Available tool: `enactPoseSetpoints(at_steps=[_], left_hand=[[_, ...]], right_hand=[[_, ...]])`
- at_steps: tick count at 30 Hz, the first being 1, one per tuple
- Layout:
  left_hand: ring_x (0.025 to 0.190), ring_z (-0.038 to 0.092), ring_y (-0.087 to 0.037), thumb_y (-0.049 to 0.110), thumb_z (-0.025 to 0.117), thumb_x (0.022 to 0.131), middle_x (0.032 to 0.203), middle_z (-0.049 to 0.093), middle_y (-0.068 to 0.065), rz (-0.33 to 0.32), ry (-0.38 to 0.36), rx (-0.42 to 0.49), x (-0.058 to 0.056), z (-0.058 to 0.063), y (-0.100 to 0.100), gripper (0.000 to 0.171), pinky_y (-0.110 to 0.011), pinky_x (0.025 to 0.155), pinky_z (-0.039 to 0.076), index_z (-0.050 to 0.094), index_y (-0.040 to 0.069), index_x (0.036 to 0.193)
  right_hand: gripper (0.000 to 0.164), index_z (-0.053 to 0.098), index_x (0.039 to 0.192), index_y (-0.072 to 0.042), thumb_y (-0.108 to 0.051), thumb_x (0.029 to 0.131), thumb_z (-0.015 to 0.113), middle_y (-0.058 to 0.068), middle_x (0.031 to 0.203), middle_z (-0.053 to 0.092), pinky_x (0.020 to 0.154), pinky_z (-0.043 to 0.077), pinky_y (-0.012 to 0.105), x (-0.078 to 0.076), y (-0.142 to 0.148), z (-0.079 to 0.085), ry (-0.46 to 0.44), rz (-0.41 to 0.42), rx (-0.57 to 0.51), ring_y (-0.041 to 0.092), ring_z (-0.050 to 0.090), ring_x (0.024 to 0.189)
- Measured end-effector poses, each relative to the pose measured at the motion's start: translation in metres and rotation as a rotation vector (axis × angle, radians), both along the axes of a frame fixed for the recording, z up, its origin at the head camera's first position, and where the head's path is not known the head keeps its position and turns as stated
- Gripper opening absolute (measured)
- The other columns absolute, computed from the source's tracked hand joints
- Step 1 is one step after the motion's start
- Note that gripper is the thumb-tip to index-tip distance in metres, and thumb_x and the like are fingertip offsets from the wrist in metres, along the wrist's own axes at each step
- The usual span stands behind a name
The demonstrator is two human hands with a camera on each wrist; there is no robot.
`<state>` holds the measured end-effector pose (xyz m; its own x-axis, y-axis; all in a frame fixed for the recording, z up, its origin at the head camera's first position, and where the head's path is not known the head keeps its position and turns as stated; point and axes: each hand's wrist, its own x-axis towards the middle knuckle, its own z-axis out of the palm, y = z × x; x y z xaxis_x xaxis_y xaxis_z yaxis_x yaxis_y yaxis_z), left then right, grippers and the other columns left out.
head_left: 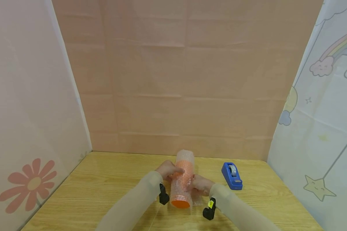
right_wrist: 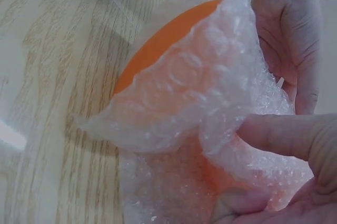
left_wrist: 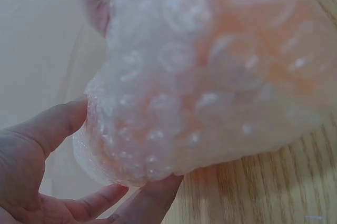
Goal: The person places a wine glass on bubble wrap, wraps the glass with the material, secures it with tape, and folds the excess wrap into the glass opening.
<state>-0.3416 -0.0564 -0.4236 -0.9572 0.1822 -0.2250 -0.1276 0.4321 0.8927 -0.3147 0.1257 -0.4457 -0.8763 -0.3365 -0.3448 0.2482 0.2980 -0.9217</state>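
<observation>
Left hand (head_left: 167,170) grips the bubble wrap (head_left: 181,186) at ten o'clock, right hand (head_left: 201,184) pinches it at four: best drawn snug, evenly!

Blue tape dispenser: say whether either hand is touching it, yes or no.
No, the tape dispenser stands apart while the left hand and right hand hold the bubble wrap.

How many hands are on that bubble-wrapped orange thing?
2: the left hand holds the bubble-wrapped orange object on its left side, and the right hand is on its right side, nearer the head camera. Some fingers are partly hidden.
</observation>
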Motion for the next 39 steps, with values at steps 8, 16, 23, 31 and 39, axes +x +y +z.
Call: enactPoseSetpoints(at_steps=[8,16,23,31,39], left_hand=[[0.085,0.061,-0.026,0.029,0.077,0.081,0.096,0.061,-0.009,0.001,-0.009,0.001,-0.0002,0.0018,0.0003,0.036,-0.043,0.078,0.056,0.060,0.001,0.097],[0.086,0.061,-0.026,0.025,0.076,0.082,0.096,0.061,-0.009,-0.002,0.007,0.016,0.0056,0.0060,0.0017,0.029,-0.040,0.076,0.057,0.060,0.001,0.090],[0.085,0.059,-0.026,0.026,0.076,0.083,0.091,0.057,-0.007,0.004,0.007,0.004,0.0081,0.0077,0.0019,0.029,-0.038,0.073,0.056,0.059,0.003,0.086],[0.076,0.056,-0.022,0.027,0.076,0.083,0.082,0.052,-0.003,-0.007,0.014,-0.014,0.0035,0.0038,0.0028,0.028,-0.036,0.070,0.056,0.061,0.004,0.081],[0.075,0.057,-0.019,0.025,0.076,0.082,0.081,0.052,-0.001,-0.025,0.018,0.011,-0.0009,-0.0009,0.0028,0.027,-0.037,0.070,0.057,0.058,0.005,0.077]], right_hand=[[0.056,0.040,0.128,0.009,0.011,0.079,0.068,0.017,0.113,0.056,0.084,0.054,0.036,0.0000,-0.0011,0.0036,0.010,0.025,0.015,0.025,0.055,0.094],[0.050,0.042,0.123,0.009,0.011,0.079,0.065,0.015,0.107,0.054,0.075,0.055,0.030,0.0009,-0.0042,0.0043,-0.026,-0.048,0.032,0.024,0.053,0.086],[0.032,0.046,0.115,0.005,0.000,0.087,0.060,0.013,0.097,0.053,0.080,0.056,0.032,0.0013,-0.0035,0.0066,-0.064,-0.075,-0.029,0.022,0.055,0.083],[0.045,0.049,0.119,0.002,-0.027,0.090,0.067,0.005,0.091,0.051,0.077,0.054,0.025,0.0009,-0.0029,0.0063,-0.065,-0.040,-0.059,0.015,0.051,0.078],[0.061,0.032,0.133,0.004,-0.018,0.088,0.067,0.012,0.111,0.047,0.073,0.049,0.024,0.0018,-0.0076,0.0021,-0.007,0.004,-0.068,0.019,0.047,0.088]])
